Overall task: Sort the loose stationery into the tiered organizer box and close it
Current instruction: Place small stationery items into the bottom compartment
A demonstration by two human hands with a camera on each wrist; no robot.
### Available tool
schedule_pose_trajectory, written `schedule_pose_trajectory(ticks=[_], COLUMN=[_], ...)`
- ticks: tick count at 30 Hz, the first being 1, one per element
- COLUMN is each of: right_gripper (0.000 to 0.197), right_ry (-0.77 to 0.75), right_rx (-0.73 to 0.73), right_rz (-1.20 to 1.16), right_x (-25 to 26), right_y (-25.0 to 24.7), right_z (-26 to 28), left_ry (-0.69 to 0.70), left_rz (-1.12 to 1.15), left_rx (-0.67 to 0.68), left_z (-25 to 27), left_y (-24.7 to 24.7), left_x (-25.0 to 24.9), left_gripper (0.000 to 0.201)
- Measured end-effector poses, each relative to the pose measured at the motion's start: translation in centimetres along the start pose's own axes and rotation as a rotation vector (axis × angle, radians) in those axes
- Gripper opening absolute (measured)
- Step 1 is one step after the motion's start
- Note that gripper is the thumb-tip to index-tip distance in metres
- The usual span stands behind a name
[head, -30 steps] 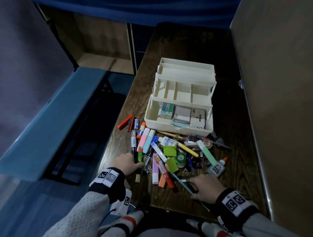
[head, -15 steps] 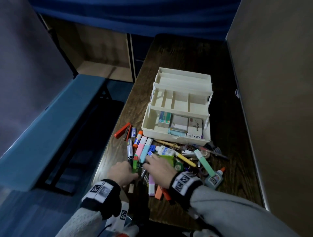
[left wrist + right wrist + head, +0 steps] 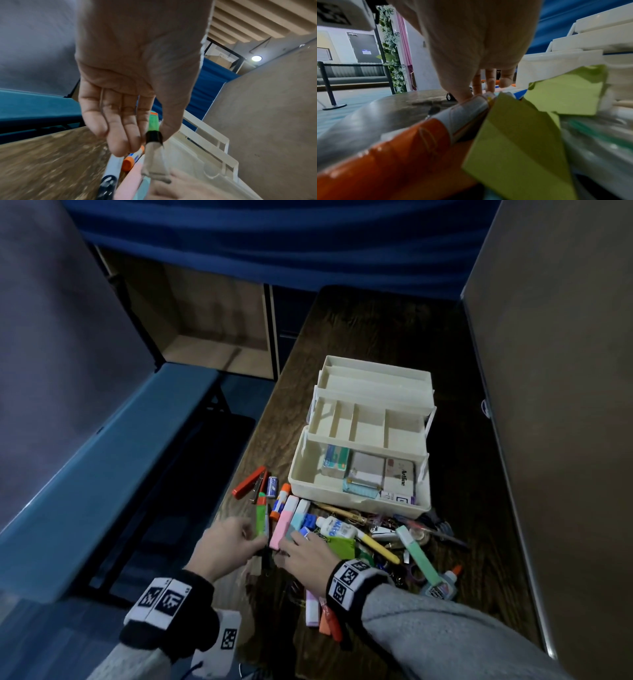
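The cream tiered organizer box (image 3: 325, 498) stands open on the dark wooden table, small boxes in its bottom tray, the upper trays bare. Loose pens, highlighters and glue lie piled before it. My left hand (image 3: 255, 537) pinches the black-banded end of a green marker (image 3: 262, 515) between thumb and forefinger, plainly shown in the left wrist view (image 3: 152, 129). My right hand (image 3: 291, 539) lies just beside it, straight fingers on the near ends of a pink highlighter (image 3: 282, 522) and a pale blue highlighter (image 3: 298, 517). In the right wrist view its fingers (image 3: 489, 82) point down into the pile.
A red stapler (image 3: 248, 482) lies at the table's left edge, beyond which a blue bench (image 3: 102, 457) runs. Green sticky notes (image 3: 340, 544), a mint highlighter (image 3: 418, 554) and a glue bottle (image 3: 442, 585) lie to the right. A tall board (image 3: 565, 440) walls the right side.
My right hand has crossed from the pile's front right to its left side, beside my left hand. My left hand now pinches the green marker.
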State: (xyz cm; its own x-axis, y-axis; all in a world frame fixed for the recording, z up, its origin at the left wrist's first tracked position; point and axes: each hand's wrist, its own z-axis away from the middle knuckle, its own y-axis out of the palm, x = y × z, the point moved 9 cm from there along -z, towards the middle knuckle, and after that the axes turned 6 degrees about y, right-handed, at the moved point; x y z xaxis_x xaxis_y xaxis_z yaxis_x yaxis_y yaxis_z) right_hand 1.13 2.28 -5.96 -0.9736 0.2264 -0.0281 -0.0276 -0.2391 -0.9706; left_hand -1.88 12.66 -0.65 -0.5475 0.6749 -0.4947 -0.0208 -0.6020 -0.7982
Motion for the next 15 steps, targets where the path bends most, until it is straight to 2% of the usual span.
schedule_pose_trajectory(ticks=[3,6,9,12,13,15], right_gripper=[0.012,0.016,0.014,0.030,0.028,0.012], right_ry=[-0.082,-0.097,-0.015,0.064,0.108,0.234], right_rx=[0.004,-0.066,-0.237,-0.300,-0.331,-0.384], right_rz=[0.006,-0.066,-0.189,-0.261,-0.305,-0.459], right_x=[0.1,-0.3,-1.3,-3.1,-4.2,-6.9], right_y=[-0.6,-1.2,-2.9,-4.8,-5.7,-7.0], right_z=[1.1,2.2,3.2,4.7,5.2,6.3], left_ry=[0.074,0.122,0.175,0.210,0.207,0.188], left_rz=[-0.015,-0.091,-0.207,-0.347,-0.386,-0.451], left_rx=[0.046,0.043,-0.015,-0.014,-0.003,0.030], left_z=[-2.0,-4.7,-8.0,-11.1,-12.0,-13.9], left_y=[-0.7,-1.3,-1.7,-0.9,-0.6,0.1], left_x=[-2.1,-3.8,-6.0,-8.5,-9.0,-9.8], left_gripper=[0.031,0.033,0.035,0.026,0.024,0.023])
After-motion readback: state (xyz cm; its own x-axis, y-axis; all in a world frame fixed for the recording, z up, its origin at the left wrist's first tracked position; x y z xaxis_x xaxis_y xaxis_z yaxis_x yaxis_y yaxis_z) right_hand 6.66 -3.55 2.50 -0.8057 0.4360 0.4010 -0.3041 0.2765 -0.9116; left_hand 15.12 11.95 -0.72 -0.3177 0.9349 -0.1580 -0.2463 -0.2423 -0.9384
